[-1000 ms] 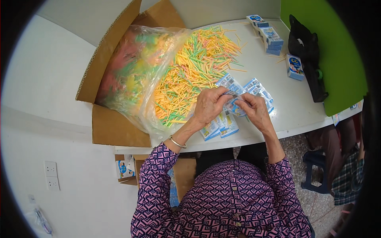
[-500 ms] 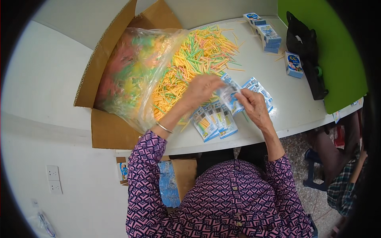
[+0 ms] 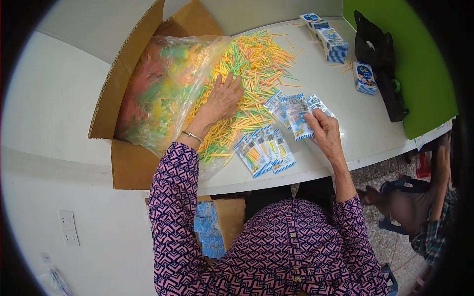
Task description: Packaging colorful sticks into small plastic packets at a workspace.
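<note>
My left hand (image 3: 224, 99) rests with fingers spread on a heap of thin sticks (image 3: 252, 64) in yellow, green and pink. The heap spills from a clear plastic bag (image 3: 165, 89) onto the table. Between the thumb and fingers of my right hand (image 3: 324, 130) is a blue-and-white packet (image 3: 298, 118), held upright. Under and beside it lie more such packets (image 3: 276, 106). Nearer the table edge, several packets (image 3: 261, 150) are fanned out, with coloured sticks showing through their windows.
An open cardboard box (image 3: 128, 163) holds the bag at the left. Stacks of small blue-and-white packs (image 3: 335, 47) stand at the back right, beside a black holder (image 3: 377, 54) and a green partition (image 3: 427, 74). Another person's arm (image 3: 441, 177) shows at the right.
My left hand has left the packet and moved left onto the heap of sticks, its fingers spreading. My right hand keeps the packet. The other person at the right has shifted.
</note>
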`<action>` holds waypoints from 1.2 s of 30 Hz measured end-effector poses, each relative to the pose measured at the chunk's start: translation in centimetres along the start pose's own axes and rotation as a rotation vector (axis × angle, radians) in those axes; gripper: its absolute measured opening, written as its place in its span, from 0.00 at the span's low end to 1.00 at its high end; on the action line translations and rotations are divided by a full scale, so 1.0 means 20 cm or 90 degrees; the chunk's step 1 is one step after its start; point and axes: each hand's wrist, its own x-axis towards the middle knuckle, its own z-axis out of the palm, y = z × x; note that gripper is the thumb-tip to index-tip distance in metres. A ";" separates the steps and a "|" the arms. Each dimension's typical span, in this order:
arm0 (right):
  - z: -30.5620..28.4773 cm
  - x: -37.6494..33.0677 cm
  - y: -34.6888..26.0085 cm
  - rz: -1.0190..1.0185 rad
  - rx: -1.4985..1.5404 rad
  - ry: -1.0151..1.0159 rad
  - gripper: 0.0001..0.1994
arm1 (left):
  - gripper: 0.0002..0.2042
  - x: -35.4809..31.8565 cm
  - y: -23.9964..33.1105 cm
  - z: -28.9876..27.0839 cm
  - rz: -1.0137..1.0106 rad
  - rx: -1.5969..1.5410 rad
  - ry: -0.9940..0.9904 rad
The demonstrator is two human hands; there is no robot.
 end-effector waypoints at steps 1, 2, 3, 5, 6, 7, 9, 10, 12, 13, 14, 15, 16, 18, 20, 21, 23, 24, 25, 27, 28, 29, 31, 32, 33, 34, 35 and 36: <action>0.00 0.00 0.00 0.001 -0.002 0.002 0.16 | 0.22 0.01 0.00 0.02 0.005 0.023 -0.016; 0.00 0.00 0.01 -0.002 0.002 0.005 0.16 | 0.21 0.03 0.00 0.04 0.009 0.046 -0.031; 0.00 0.00 0.01 -0.005 0.007 0.007 0.16 | 0.21 0.04 0.00 0.06 0.011 0.045 -0.030; 0.00 -0.01 0.01 0.001 0.006 0.002 0.16 | 0.17 0.04 0.00 0.10 0.021 0.029 0.005; 0.00 -0.01 0.01 0.007 0.005 -0.002 0.16 | 0.17 0.04 0.00 0.12 0.021 0.030 0.005; 0.01 -0.02 0.02 0.007 0.006 -0.002 0.16 | 0.16 0.05 0.01 0.13 0.014 0.023 0.029; 0.02 -0.02 0.03 -0.018 0.012 0.005 0.16 | 0.15 0.05 0.02 0.14 0.008 0.016 0.055; 0.02 -0.02 0.03 -0.019 0.011 0.007 0.16 | 0.14 0.05 0.03 0.14 -0.007 -0.017 0.053; 0.00 -0.03 0.02 -0.008 0.002 0.001 0.16 | 0.14 0.06 0.05 0.16 -0.019 -0.051 0.054; 0.00 -0.04 0.02 -0.011 0.002 0.001 0.16 | 0.13 0.05 0.05 0.18 -0.047 -0.057 0.065; -0.01 -0.04 0.02 0.011 0.006 0.003 0.15 | 0.13 0.04 0.05 0.20 -0.074 -0.062 0.076; -0.01 -0.05 0.02 0.032 0.010 0.005 0.15 | 0.13 0.03 0.06 0.22 -0.075 -0.061 0.078; -0.01 -0.05 0.02 0.030 0.009 0.006 0.15 | 0.13 0.03 0.07 0.23 -0.094 -0.099 0.144; 0.00 -0.05 0.03 0.037 0.033 0.004 0.15 | 0.13 0.04 0.07 0.26 -0.114 -0.134 0.211; 0.01 -0.05 0.02 0.031 0.038 0.004 0.15 | 0.09 0.05 0.06 0.25 -0.209 -0.219 0.334; 0.02 -0.05 0.02 0.029 0.044 0.004 0.15 | 0.09 0.05 0.05 0.25 -0.212 -0.215 0.336; 0.02 -0.04 0.03 0.028 0.040 0.002 0.15 | 0.08 0.08 0.05 0.22 -0.361 -0.465 0.389; 0.02 -0.04 0.02 0.029 0.037 -0.001 0.15 | 0.08 0.08 0.05 0.20 -0.362 -0.463 0.392; 0.02 -0.04 0.02 0.027 0.037 -0.002 0.15 | 0.08 0.08 0.05 0.17 -0.435 -0.602 0.400; 0.03 -0.04 0.02 0.048 0.064 0.000 0.16 | 0.10 0.08 0.06 0.14 -0.508 -0.740 0.406; 0.03 -0.04 0.01 0.048 0.063 0.000 0.16 | 0.11 0.08 0.10 0.12 -0.537 -0.846 0.437; 0.03 -0.04 0.00 0.052 0.067 -0.001 0.16 | 0.12 0.08 0.13 0.10 -0.565 -0.953 0.466; 0.03 -0.04 0.01 0.057 0.069 -0.003 0.16 | 0.11 0.07 0.19 0.11 -0.564 -0.936 0.476; 0.03 -0.04 0.02 0.053 0.060 -0.004 0.16 | 0.09 0.06 0.23 0.12 -0.563 -0.917 0.485; 0.04 -0.04 0.04 0.049 0.051 -0.005 0.16 | 0.09 0.06 0.28 0.14 -0.564 -0.919 0.483; 0.05 -0.04 0.03 0.046 0.053 -0.010 0.16 | 0.08 0.04 0.33 0.19 -0.585 -0.955 0.528; 0.07 -0.04 0.02 0.045 0.060 -0.014 0.16 | 0.07 0.03 0.35 0.22 -0.603 -0.994 0.572; 0.08 -0.04 0.01 0.044 0.067 -0.019 0.16 | 0.07 0.03 0.34 0.25 -0.605 -0.992 0.575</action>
